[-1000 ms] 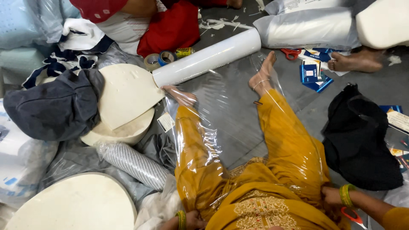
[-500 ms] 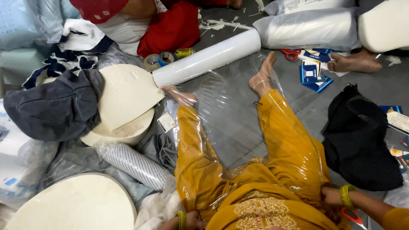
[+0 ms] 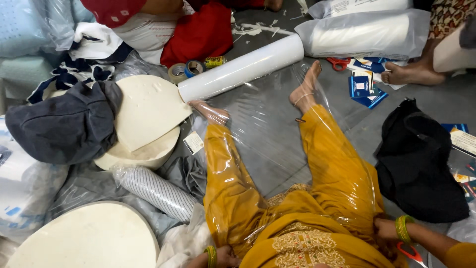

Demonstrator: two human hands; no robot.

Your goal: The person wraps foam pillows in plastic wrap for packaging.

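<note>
Grey floor (image 3: 277, 30), cluttered. One film roll (image 3: 241, 68) at its far middle; clear film (image 3: 267, 129) runs from it over two legs. Left hand (image 3: 222, 257) and right hand (image 3: 386, 229) grip film at the near edge; fingers pressed together, partly cut off. Two foam discs (image 3: 144, 106). Three tape rolls (image 3: 193, 68).

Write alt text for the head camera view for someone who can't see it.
Seated on the floor, a person's left hand and right hand grip clear plastic film stretched over mustard-trousered legs to its white roll. Round white foam discs lie left.
</note>
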